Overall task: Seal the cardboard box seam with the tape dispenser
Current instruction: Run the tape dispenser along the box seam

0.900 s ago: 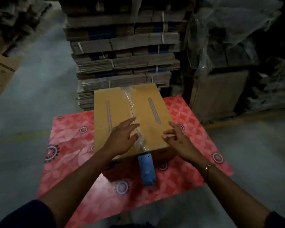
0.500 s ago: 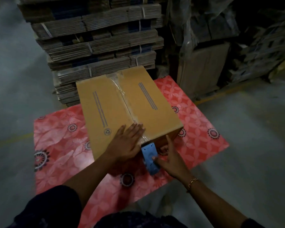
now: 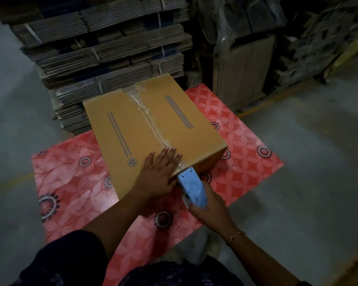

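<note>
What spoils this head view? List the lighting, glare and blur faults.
Head view: dim overall, with the far right background near black; glare glints off the clear tape along the cardboard box seam; the stacked flat cardboard is motion-smeared; the floor edges bow from the wide-angle lens.

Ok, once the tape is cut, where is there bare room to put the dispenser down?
The red patterned mat lies bare left of the brown cardboard box, and again to its right, out to the mat's far right corner. The near box edge is crowded: the left hand presses there and the right hand holds the blue tape dispenser.
</note>
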`<state>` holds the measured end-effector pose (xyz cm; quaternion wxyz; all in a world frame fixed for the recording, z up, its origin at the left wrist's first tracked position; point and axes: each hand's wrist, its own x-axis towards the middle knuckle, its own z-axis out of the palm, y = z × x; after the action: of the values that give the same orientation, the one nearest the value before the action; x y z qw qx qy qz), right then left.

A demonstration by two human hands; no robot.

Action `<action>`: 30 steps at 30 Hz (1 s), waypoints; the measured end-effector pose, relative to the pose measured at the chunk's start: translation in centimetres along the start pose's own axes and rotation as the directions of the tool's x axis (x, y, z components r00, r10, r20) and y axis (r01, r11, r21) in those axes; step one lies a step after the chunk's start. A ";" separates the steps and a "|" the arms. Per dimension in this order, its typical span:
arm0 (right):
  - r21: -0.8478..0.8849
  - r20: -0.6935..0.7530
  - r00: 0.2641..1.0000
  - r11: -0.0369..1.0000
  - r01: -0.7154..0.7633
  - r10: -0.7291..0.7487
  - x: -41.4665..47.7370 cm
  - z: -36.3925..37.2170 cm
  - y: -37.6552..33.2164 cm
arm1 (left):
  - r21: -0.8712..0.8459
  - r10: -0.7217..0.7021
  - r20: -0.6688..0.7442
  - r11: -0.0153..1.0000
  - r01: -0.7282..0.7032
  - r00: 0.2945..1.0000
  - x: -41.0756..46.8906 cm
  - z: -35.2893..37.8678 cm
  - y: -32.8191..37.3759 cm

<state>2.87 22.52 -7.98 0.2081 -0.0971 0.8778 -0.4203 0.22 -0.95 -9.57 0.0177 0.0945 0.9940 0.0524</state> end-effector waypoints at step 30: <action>-0.337 -0.027 0.998 0.940 -0.060 0.054 -2.5 -2.7 -1.7 | -0.203 -0.091 -0.016 0.975 0.086 0.996 0.9 -1.2 0.7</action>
<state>3.86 24.19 -4.38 0.1928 -0.1020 0.9411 -0.2583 -0.63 -0.22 -8.35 0.0170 0.0473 0.9869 0.1535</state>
